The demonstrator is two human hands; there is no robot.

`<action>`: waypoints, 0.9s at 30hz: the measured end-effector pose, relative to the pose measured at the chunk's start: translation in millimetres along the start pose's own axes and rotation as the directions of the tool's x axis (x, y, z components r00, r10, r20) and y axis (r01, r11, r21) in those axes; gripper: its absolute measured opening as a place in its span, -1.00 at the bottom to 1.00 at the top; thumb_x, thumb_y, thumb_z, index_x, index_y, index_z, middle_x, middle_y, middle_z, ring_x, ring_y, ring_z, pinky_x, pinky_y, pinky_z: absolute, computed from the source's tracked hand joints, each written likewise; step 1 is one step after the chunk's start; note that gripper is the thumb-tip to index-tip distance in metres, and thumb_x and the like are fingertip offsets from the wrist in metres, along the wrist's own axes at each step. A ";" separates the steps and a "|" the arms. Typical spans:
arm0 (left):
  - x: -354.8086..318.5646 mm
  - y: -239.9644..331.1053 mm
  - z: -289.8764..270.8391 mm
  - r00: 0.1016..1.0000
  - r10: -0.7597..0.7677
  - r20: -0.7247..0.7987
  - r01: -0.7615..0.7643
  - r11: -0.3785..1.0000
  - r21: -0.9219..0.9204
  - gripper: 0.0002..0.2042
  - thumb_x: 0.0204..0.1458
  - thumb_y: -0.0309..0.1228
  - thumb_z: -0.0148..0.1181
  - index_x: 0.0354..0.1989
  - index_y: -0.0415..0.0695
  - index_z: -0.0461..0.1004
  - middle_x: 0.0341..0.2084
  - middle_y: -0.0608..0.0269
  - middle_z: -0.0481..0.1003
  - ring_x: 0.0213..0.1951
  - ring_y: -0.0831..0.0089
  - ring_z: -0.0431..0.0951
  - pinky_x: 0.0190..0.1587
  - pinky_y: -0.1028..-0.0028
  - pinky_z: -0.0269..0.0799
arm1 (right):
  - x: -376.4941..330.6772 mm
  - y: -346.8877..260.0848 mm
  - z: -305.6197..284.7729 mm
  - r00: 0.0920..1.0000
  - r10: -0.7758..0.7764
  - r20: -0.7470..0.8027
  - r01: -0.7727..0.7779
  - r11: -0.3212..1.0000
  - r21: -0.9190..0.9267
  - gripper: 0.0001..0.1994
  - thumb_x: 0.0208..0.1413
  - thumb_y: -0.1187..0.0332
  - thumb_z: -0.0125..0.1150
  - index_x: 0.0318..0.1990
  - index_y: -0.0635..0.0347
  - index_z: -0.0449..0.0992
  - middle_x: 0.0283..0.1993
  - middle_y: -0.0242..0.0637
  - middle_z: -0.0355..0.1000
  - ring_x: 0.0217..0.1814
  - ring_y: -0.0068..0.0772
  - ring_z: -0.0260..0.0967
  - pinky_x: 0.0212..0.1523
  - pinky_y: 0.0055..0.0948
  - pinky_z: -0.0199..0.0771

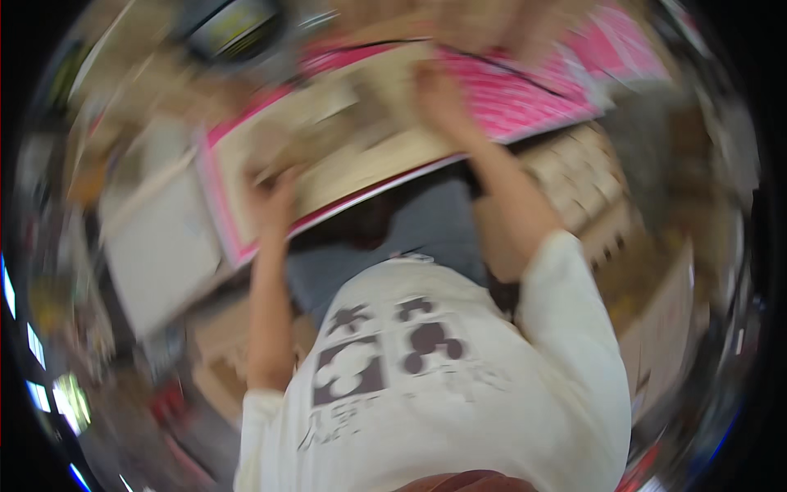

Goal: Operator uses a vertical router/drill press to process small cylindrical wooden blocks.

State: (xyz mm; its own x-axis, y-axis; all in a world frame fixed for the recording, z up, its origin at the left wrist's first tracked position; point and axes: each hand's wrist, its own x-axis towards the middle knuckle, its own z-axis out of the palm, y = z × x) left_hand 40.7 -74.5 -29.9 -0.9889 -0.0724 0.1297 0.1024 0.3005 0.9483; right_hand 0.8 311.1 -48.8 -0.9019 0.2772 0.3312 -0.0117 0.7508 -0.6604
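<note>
A beige sheet lies on a pink-edged work surface in front of me, and both my hands are over it. My left hand is at the sheet's left part, its fingers curled in at a blurred tan piece; what exactly they grip I cannot make out. Over the sheet's right part is my right hand, its fingers smeared by motion. Between the hands lies a blurred grey-brown flat piece, with a pale patch beside it.
Pink patterned wrapping covers the right side, crossed by a black cord. A dark round container with a yellow label stands at the far left. A white panel is at left; stacked tan pieces and cardboard are at right.
</note>
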 end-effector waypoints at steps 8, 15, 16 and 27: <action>-53.3 30.1 9.0 0.993 0.121 -0.014 -0.117 0.980 0.160 -0.26 0.17 -0.43 0.66 0.48 -0.28 0.39 0.12 0.02 0.65 0.11 0.27 0.69 0.17 0.32 0.65 | 3.3 5.5 -18.5 0.994 -0.070 0.082 0.068 0.997 0.023 -0.68 0.48 0.28 0.29 0.25 0.22 0.70 0.11 0.00 0.71 0.11 -0.07 0.70 0.20 -0.16 0.65; 7.7 27.8 -13.1 0.956 0.289 0.060 -0.294 0.917 0.271 -0.01 0.00 -0.32 0.77 0.61 -0.16 0.29 0.33 0.01 0.56 0.26 0.16 0.61 0.27 0.19 0.57 | 3.7 -1.2 -20.8 0.991 -0.132 0.032 0.133 0.991 -0.009 -0.70 0.46 0.33 0.29 0.20 0.25 0.72 0.08 -0.03 0.71 0.01 -0.07 0.72 0.12 -0.16 0.68; 17.8 29.7 -14.5 0.948 0.286 0.142 -0.308 0.937 0.167 0.04 -0.01 -0.33 0.77 0.66 -0.13 0.25 0.37 0.02 0.55 0.24 0.16 0.63 0.27 0.19 0.57 | 4.0 -1.9 -20.8 0.991 -0.130 0.029 0.130 0.991 -0.015 -0.70 0.46 0.33 0.29 0.20 0.25 0.72 0.08 -0.03 0.71 0.01 -0.07 0.72 0.12 -0.16 0.68; 44.2 54.5 17.2 0.948 0.071 0.310 -0.103 0.991 0.090 0.02 -0.01 -0.27 0.77 0.65 -0.14 0.32 0.33 0.02 0.60 0.14 0.21 0.66 0.28 0.22 0.58 | 1.0 -8.3 -23.0 0.995 -0.094 0.031 0.096 0.995 -0.039 -0.73 0.45 0.35 0.29 0.15 0.27 0.74 0.06 0.00 0.71 0.01 -0.05 0.72 0.10 -0.14 0.69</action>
State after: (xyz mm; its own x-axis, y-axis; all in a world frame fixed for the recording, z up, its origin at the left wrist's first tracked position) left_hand 0.8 -45.0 22.5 -0.9637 0.2476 0.1003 0.1940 0.3905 0.8999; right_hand 9.9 318.9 -27.5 -0.9097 0.1865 0.3711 -0.0810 0.7967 -0.5989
